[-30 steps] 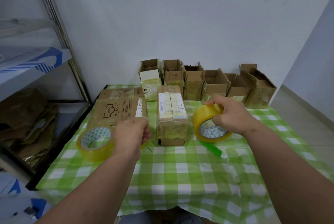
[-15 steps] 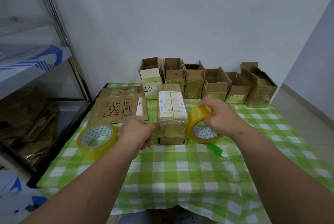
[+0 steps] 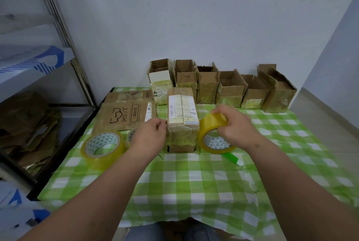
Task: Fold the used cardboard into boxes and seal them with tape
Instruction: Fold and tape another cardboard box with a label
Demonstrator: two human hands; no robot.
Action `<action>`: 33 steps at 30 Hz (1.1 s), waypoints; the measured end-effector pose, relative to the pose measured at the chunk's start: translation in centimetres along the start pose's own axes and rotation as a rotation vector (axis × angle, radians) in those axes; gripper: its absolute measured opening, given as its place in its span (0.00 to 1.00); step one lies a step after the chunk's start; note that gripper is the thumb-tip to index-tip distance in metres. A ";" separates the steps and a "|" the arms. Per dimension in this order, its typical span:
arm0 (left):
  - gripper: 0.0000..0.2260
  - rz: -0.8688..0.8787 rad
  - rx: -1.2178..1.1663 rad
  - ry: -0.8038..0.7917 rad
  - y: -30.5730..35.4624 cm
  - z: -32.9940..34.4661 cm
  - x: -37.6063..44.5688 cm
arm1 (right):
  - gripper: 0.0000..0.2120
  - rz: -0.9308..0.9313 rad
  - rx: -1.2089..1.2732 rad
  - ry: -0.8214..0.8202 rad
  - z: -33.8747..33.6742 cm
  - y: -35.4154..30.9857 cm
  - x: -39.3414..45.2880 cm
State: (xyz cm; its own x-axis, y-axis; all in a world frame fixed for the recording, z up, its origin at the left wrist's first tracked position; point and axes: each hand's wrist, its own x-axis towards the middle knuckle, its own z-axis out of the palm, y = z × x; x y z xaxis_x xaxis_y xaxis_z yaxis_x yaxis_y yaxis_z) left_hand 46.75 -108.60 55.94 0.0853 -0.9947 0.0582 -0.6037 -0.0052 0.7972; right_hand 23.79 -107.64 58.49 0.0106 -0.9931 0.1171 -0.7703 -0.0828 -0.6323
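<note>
Both hands (image 3: 149,135) closed on the box (image 3: 182,122), green-checked table (image 3: 194,182).

1. The scene was evenly and softly lit, fairly bright, with no hard light source in view.
2. Shadows were faint: only thin soft ones lay under the tape roll (image 3: 104,148) and along the base of the row of boxes (image 3: 221,87).
3. The wall (image 3: 194,17) showed a cool bluish-grey cast and darkened slightly toward the upper corners.
4. The shelf rack (image 3: 64,32) at the left bowed with wide-angle distortion, and the forearms stretched large at the lower edge.
5. The checked tablecloth (image 3: 194,182) smeared soft near the bottom edge.
6. A mild sheen sat on the tape roll in the right hand (image 3: 235,126).
7. Label print on the centre box (image 3: 182,116) was too blurred to read.
</note>
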 end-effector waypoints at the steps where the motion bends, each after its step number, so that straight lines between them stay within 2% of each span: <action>1: 0.12 0.051 0.067 -0.016 0.0 -0.1 0.0 | 0.22 0.002 0.006 -0.002 0.1 0.1 -0.1; 4: 0.20 0.198 0.128 -0.048 -0.2 0.0 0.2 | 0.19 0.011 0.021 -0.025 0.4 0.3 -0.5; 8: 0.17 0.277 0.112 -0.054 -0.1 0.1 0.5 | 0.30 -0.009 -0.052 -0.045 0.8 0.9 -0.7; 11: 0.16 0.295 0.100 -0.077 -0.3 0.0 0.9 | 0.27 -0.038 -0.100 0.026 1.3 0.8 -0.4; 14: 0.14 0.262 -0.018 -0.130 -0.7 -0.2 1.2 | 0.23 -0.075 -0.230 0.079 1.9 0.1 0.1; 17: 0.16 0.126 -0.251 -0.264 -0.7 -0.9 1.5 | 0.21 -0.091 -0.335 0.065 2.1 -0.7 0.4; 21: 0.15 0.168 -0.254 -0.320 -0.5 -1.4 1.5 | 0.23 -0.089 -0.394 0.041 2.2 -1.1 0.5; 26: 0.18 0.251 -0.066 -0.238 -1.4 -1.0 1.5 | 0.22 -0.081 -0.458 0.073 2.7 -1.8 0.2; 33: 0.18 0.257 0.025 -0.027 -0.9 0.4 0.7 | 0.18 -0.059 -0.506 0.109 3.3 -2.7 -0.5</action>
State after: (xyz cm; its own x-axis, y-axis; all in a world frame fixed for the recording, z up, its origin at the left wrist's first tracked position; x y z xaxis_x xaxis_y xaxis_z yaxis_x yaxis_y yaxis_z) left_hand 47.01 -109.38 55.06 -0.0941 -0.9661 0.2404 -0.6222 0.2456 0.7434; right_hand 28.00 -107.20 57.62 0.0175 -0.9712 0.2375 -0.9825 -0.0607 -0.1761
